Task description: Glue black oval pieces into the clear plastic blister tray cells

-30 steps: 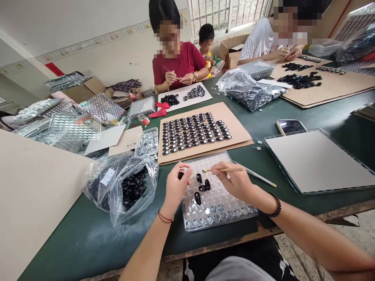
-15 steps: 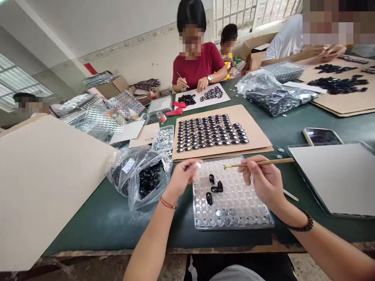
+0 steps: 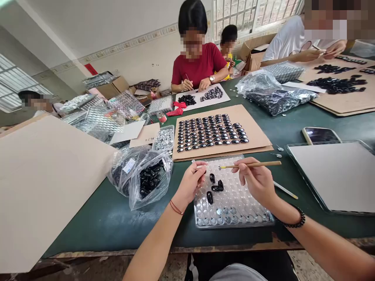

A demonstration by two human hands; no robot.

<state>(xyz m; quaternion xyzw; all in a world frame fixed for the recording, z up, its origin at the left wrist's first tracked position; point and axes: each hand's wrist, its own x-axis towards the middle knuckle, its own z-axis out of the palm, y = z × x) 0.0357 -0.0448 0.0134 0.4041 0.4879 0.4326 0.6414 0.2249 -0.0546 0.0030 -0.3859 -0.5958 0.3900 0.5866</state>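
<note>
My left hand [image 3: 191, 180] hovers over the left edge of a clear blister tray [image 3: 234, 207], fingers curled in a pinch on something too small to name. My right hand [image 3: 256, 177] grips a thin wooden stick [image 3: 252, 165] that points left above the tray. Several small black oval pieces [image 3: 213, 186] lie on the tray between my hands. Behind the tray, a cardboard sheet [image 3: 252, 130] carries rows of black pieces [image 3: 209, 132].
A plastic bag of black pieces [image 3: 146, 177] lies left of the tray. A large cardboard sheet [image 3: 43, 183] fills the left; a white board in a tray [image 3: 336, 175] and a phone [image 3: 320, 135] sit right. Other people work across the green table [image 3: 117, 222].
The view swung left, then held. My left hand came back down toward the tray's left edge. My right hand shifted slightly left with the stick.
</note>
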